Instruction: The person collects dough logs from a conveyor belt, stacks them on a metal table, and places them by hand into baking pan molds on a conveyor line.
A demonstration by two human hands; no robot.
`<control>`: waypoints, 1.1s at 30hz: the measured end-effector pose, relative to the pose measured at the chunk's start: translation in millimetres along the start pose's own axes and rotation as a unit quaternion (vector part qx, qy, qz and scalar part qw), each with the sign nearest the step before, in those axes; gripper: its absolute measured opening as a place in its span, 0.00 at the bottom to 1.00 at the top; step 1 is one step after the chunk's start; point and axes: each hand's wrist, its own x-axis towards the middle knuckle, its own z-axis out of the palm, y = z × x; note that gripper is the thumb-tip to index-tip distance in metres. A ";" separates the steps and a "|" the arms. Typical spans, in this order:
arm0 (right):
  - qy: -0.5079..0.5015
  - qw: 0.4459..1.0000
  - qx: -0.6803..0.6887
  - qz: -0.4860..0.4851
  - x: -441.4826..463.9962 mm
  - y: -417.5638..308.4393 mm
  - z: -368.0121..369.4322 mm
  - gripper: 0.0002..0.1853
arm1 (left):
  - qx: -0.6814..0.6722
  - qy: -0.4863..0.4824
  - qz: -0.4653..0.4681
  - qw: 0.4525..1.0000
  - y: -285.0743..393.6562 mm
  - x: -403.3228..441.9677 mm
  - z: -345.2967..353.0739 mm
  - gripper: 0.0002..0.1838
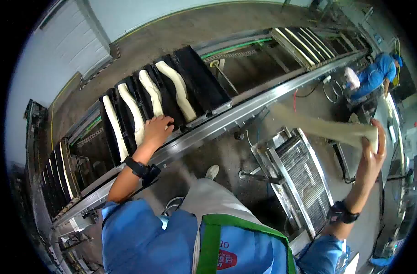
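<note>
Long pale dough strips lie in the channels of a black tray [204, 86] on the conveyor. My left hand [157, 132] is at the lower end of one dough strip [150, 91], fingers bent over it; whether it grips the strip is hard to tell. Out to the right, my right hand [372, 150] is closed on the end of another dough strip [336, 130], which stretches leftward in the air and is blurred at its far end. More strips lie on either side of my left hand, among them a wide one [174, 84].
The conveyor's metal rail [217, 130] runs diagonally before me. Another loaded tray [304, 45] is farther along, and more strips [64, 169] are at left. A mesh-topped metal stand [302, 176] is right of my legs. A person in blue [375, 77] works at far right.
</note>
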 end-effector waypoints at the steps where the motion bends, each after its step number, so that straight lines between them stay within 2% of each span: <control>1: 0.021 1.000 0.001 -0.021 7.4 -13.8 18.7 0.23 | -0.001 0.009 -0.003 1.000 -4.6 -3.2 2.4 0.14; 3: 0.052 0.994 0.084 -0.049 14.6 -43.4 66.2 0.20 | -0.004 0.074 0.015 0.997 -10.8 -18.0 4.6 0.14; 5: 0.036 0.990 0.118 -0.071 18.6 -67.5 118.6 0.18 | -0.010 0.076 0.003 0.997 -14.6 -24.9 0.3 0.16; 7: -0.021 0.981 0.182 -0.070 23.2 -56.5 181.0 0.21 | 0.004 0.082 -0.008 0.997 -11.7 -21.3 -2.5 0.18; 8: -0.068 0.970 0.235 -0.018 20.6 -51.1 214.7 0.22 | -0.012 0.082 -0.017 0.996 -12.1 -14.5 0.0 0.18; 9: -0.056 0.976 0.186 -0.093 18.7 -24.5 258.6 0.23 | 0.010 0.089 -0.028 0.996 0.1 -8.1 -5.2 0.19; 10: -0.112 0.966 0.220 -0.082 7.5 -11.8 293.3 0.26 | 0.010 0.099 -0.015 0.995 -2.1 -3.8 -3.0 0.21; 11: -0.179 0.964 0.109 -0.161 -8.8 15.9 332.0 0.30 | 0.006 0.110 0.010 0.994 -5.4 6.3 1.1 0.22; 12: -0.340 0.932 0.052 -0.116 -26.0 45.8 351.2 0.27 | 0.015 0.102 0.006 0.995 3.4 19.8 1.9 0.24; 13: -0.502 0.851 -0.024 -0.153 -32.3 58.4 354.8 0.27 | 0.027 0.093 -0.004 0.995 8.8 27.5 0.4 0.26; 14: -0.533 0.834 -0.063 -0.130 -36.5 39.5 329.5 0.20 | 0.028 0.072 0.005 0.997 5.4 33.6 0.4 0.27; 15: -0.469 0.868 -0.028 -0.159 -51.5 52.3 330.5 0.18 | 0.028 0.057 0.005 0.998 -0.3 39.7 0.9 0.28; 17: -0.463 0.871 -0.043 -0.160 -51.0 67.0 301.7 0.16 | 0.058 0.007 0.010 0.998 -4.8 55.4 2.0 0.27; 19: -0.403 0.901 0.023 -0.159 -62.1 108.9 285.2 0.17 | 0.092 -0.074 -0.010 0.993 2.2 68.3 -9.7 0.23; 21: -0.395 0.913 -0.040 -0.095 -63.3 129.9 237.7 0.16 | 0.114 -0.057 0.049 0.991 23.9 89.2 -26.7 0.21; 24: -0.370 0.920 -0.090 0.092 -88.7 142.8 160.9 0.16 | 0.102 -0.026 0.169 0.980 90.1 118.1 -45.4 0.20; 25: -0.327 0.930 -0.092 0.139 -103.5 154.2 142.0 0.16 | 0.114 -0.028 0.218 0.969 120.7 128.9 -48.2 0.20; 27: -0.298 0.932 -0.115 0.170 -149.0 185.1 108.8 0.16 | 0.122 -0.032 0.334 0.934 166.7 156.9 -28.8 0.20; 28: -0.298 0.922 -0.174 0.179 -173.2 196.2 98.1 0.16 | 0.115 -0.055 0.388 0.913 195.1 165.0 -16.8 0.20; 30: -0.187 0.917 -0.171 0.309 -222.7 190.8 59.2 0.16 | 0.126 -0.115 0.472 0.865 258.9 174.4 18.1 0.20; 33: 0.025 0.893 -0.187 0.409 -313.6 157.5 29.2 0.15 | 0.136 -0.231 0.582 0.768 353.0 139.8 65.4 0.20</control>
